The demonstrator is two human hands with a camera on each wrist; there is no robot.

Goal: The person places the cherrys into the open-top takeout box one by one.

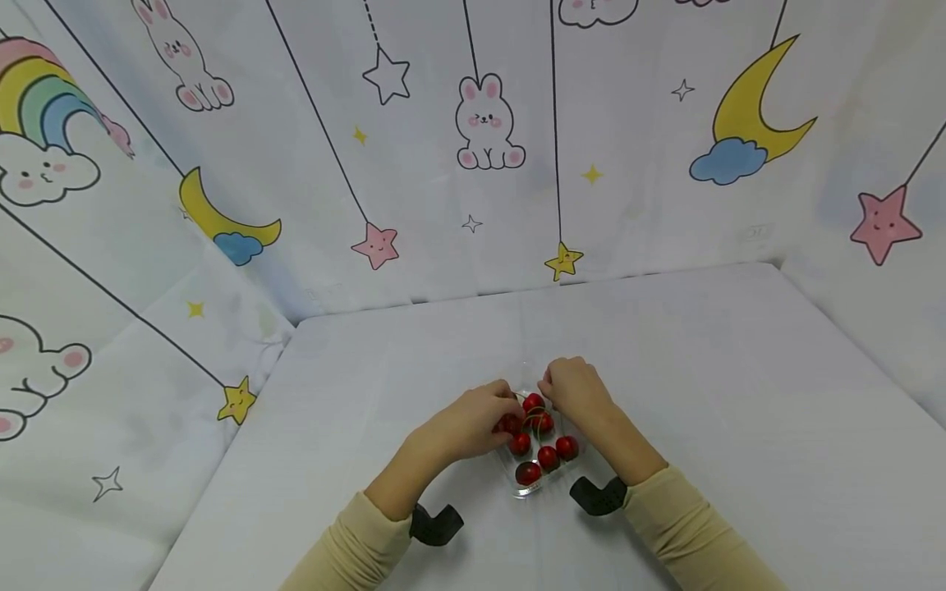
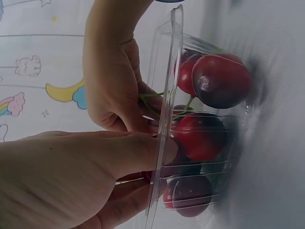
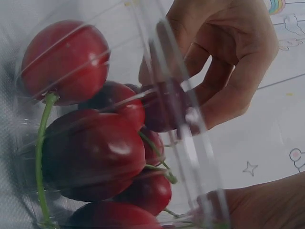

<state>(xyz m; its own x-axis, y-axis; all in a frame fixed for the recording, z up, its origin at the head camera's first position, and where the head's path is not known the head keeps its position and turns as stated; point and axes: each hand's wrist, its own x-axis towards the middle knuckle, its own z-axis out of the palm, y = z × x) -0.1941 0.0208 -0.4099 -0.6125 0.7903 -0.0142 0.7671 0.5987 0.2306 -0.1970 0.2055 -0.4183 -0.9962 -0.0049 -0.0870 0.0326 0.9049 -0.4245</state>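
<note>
A clear plastic box [image 1: 523, 491] of dark red cherries [image 1: 547, 458], some with green stems, sits on the white table. My left hand [image 1: 476, 419] reaches over its left side and pinches a dark cherry [image 3: 164, 105] between thumb and fingers. That cherry is just at the box's rim in the right wrist view. My right hand [image 1: 580, 390] is at the far right corner of the box, fingers bent down by the rim. Green stems [image 2: 152, 95] show near its fingertips in the left wrist view; what those fingertips hold is hidden.
The white tabletop [image 1: 369, 369] spreads around the box. Behind and to the left hang white sheets [image 1: 429, 189] printed with bunnies, moons and stars. Black curved pieces [image 1: 438, 525] stick out from both wrists, beside the tan sleeves [image 1: 355, 542].
</note>
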